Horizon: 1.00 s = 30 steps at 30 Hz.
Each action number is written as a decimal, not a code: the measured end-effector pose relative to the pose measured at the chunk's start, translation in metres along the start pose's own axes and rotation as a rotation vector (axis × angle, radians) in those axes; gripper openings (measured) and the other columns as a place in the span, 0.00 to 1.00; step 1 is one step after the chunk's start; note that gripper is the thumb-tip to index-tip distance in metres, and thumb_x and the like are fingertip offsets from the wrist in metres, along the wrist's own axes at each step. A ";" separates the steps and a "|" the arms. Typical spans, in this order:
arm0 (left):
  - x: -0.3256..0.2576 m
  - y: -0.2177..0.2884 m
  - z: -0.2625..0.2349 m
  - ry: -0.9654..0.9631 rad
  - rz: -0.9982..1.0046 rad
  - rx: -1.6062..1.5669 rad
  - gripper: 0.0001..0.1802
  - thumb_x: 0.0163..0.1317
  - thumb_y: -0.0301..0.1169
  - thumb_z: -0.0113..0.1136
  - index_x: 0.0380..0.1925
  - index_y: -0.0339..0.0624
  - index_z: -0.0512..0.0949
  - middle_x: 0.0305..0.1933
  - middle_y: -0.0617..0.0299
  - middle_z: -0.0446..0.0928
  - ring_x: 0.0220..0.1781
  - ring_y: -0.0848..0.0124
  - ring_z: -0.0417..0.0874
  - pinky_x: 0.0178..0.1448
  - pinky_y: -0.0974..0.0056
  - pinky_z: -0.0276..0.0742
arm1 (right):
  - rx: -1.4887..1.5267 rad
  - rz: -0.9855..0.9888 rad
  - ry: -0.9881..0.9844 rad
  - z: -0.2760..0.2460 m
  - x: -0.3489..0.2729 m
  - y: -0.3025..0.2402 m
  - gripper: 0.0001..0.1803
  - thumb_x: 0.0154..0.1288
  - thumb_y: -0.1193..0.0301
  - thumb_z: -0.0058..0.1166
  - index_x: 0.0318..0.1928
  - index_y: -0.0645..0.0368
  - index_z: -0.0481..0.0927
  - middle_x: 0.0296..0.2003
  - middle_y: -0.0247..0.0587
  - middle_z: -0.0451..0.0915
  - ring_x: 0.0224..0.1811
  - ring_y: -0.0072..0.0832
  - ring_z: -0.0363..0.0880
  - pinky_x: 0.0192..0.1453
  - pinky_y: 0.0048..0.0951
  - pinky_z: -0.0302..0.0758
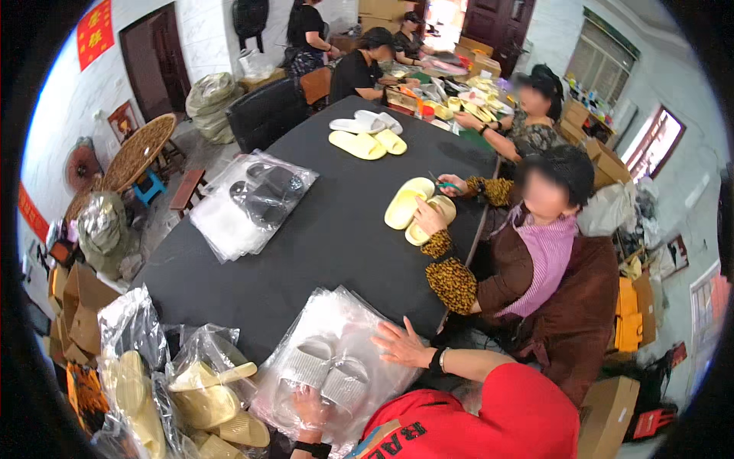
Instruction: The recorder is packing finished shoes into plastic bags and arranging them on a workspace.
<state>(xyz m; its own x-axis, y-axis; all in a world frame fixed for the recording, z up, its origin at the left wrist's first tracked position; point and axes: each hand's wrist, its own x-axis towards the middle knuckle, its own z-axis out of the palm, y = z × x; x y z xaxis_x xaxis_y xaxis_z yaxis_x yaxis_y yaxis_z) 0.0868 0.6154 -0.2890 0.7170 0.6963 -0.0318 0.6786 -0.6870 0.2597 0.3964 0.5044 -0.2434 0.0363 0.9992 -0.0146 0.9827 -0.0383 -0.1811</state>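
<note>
A pair of light grey slippers (307,365) with ribbed straps lies in a clear plastic bag, on top of a stack of flat clear bags (283,348) at the table's near edge. My left hand (311,409) is at the near end of the left slipper, its fingers closed on it and partly hidden by plastic glare. Spread flat, my right hand (401,344) rests on the right edge of the bag stack, holding nothing. To my left, clear plastic bags hold several pale yellow slippers (202,405).
A dark table (336,206) stretches ahead. On it are bagged black slippers (267,191), grey and yellow slippers (371,138). At right, a co-worker (527,252) holds yellow slippers (409,203) and green-handled snips (449,183). Other people sit farther back. Cardboard boxes (82,306) stand left.
</note>
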 end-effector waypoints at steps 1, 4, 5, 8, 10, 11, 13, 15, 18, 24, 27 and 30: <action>-0.003 -0.002 0.003 -0.010 0.017 0.001 0.36 0.28 0.43 0.64 0.44 0.41 0.72 0.44 0.46 0.71 0.46 0.49 0.70 0.50 0.45 0.61 | 0.004 0.019 0.000 -0.003 0.001 -0.001 0.29 0.56 0.55 0.48 0.58 0.49 0.64 0.62 0.46 0.56 0.67 0.38 0.48 0.63 0.62 0.44; -0.025 -0.039 0.043 0.321 0.319 0.034 0.31 0.37 0.37 0.62 0.45 0.36 0.70 0.52 0.43 0.67 0.57 0.42 0.61 0.63 0.44 0.51 | 0.076 -0.209 0.124 0.007 0.026 -0.017 0.29 0.57 0.57 0.48 0.59 0.49 0.63 0.63 0.46 0.55 0.68 0.38 0.46 0.64 0.59 0.42; -0.020 -0.016 0.020 0.187 -0.013 -0.393 0.26 0.44 0.32 0.57 0.46 0.34 0.70 0.53 0.42 0.66 0.58 0.41 0.60 0.66 0.44 0.47 | 0.106 -0.235 0.167 0.017 0.032 -0.017 0.29 0.57 0.58 0.48 0.59 0.49 0.62 0.62 0.46 0.55 0.68 0.39 0.46 0.65 0.58 0.42; -0.021 -0.036 0.028 0.211 -0.017 -0.558 0.24 0.48 0.31 0.54 0.48 0.34 0.69 0.49 0.44 0.70 0.57 0.48 0.65 0.65 0.43 0.50 | 0.115 -0.321 0.071 0.008 0.073 -0.035 0.27 0.61 0.57 0.42 0.61 0.48 0.60 0.64 0.49 0.51 0.68 0.40 0.45 0.67 0.54 0.38; -0.017 -0.011 -0.001 0.182 -0.027 -0.355 0.24 0.46 0.30 0.55 0.46 0.34 0.70 0.48 0.44 0.70 0.55 0.50 0.67 0.61 0.45 0.56 | 0.132 -0.365 0.052 0.003 0.063 -0.024 0.27 0.62 0.56 0.40 0.61 0.48 0.60 0.64 0.49 0.51 0.68 0.41 0.46 0.68 0.52 0.38; -0.019 -0.002 -0.021 0.293 0.027 -0.187 0.24 0.46 0.30 0.56 0.46 0.34 0.70 0.47 0.44 0.71 0.53 0.51 0.69 0.58 0.46 0.59 | 0.118 -0.267 0.000 0.000 0.067 -0.024 0.28 0.62 0.56 0.39 0.62 0.48 0.59 0.65 0.49 0.50 0.68 0.41 0.45 0.68 0.51 0.37; -0.042 -0.019 -0.002 0.266 -0.095 -0.026 0.24 0.45 0.29 0.56 0.46 0.34 0.70 0.47 0.44 0.70 0.52 0.51 0.69 0.56 0.48 0.62 | 0.051 -0.200 -0.062 0.004 0.092 -0.027 0.29 0.63 0.54 0.37 0.63 0.48 0.58 0.65 0.49 0.47 0.68 0.41 0.44 0.68 0.50 0.38; -0.031 -0.006 -0.035 0.265 -0.422 -0.724 0.26 0.45 0.29 0.56 0.47 0.32 0.69 0.48 0.44 0.68 0.52 0.53 0.70 0.54 0.57 0.66 | 0.069 -0.163 -0.029 0.027 0.086 -0.011 0.28 0.64 0.53 0.38 0.63 0.46 0.57 0.67 0.47 0.43 0.69 0.40 0.42 0.67 0.52 0.40; -0.044 0.021 -0.105 0.081 -0.343 -0.548 0.27 0.58 0.35 0.48 0.56 0.33 0.60 0.55 0.45 0.66 0.57 0.54 0.68 0.61 0.59 0.61 | 0.101 -0.154 -0.047 0.026 0.083 -0.009 0.30 0.63 0.53 0.39 0.64 0.45 0.55 0.67 0.45 0.42 0.69 0.40 0.40 0.67 0.54 0.39; -0.044 0.064 -0.142 0.480 -0.395 -1.140 0.28 0.54 0.37 0.55 0.52 0.31 0.66 0.48 0.50 0.69 0.53 0.62 0.70 0.56 0.63 0.65 | 0.164 -0.178 -0.037 0.029 0.081 -0.008 0.29 0.63 0.56 0.40 0.64 0.46 0.55 0.67 0.47 0.41 0.69 0.40 0.39 0.67 0.54 0.38; -0.044 0.059 -0.153 0.417 -0.329 -1.276 0.27 0.54 0.36 0.55 0.52 0.32 0.66 0.48 0.50 0.69 0.53 0.63 0.70 0.56 0.63 0.65 | 0.164 -0.157 0.005 0.017 0.077 -0.022 0.29 0.61 0.59 0.43 0.63 0.47 0.57 0.67 0.47 0.42 0.69 0.41 0.40 0.66 0.58 0.38; -0.056 0.048 -0.162 0.396 -0.325 -1.415 0.27 0.54 0.36 0.55 0.52 0.32 0.66 0.48 0.51 0.70 0.53 0.64 0.70 0.56 0.63 0.66 | 0.201 -0.279 -0.148 0.003 0.080 -0.059 0.29 0.60 0.58 0.44 0.62 0.46 0.59 0.66 0.46 0.43 0.68 0.42 0.43 0.63 0.64 0.41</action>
<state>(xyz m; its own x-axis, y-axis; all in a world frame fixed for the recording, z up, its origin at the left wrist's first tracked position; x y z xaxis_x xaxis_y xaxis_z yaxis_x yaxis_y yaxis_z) 0.0542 0.5770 -0.1186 0.3248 0.9429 -0.0743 -0.0805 0.1059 0.9911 0.3413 0.5866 -0.2365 -0.2693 0.9600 -0.0763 0.8953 0.2204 -0.3871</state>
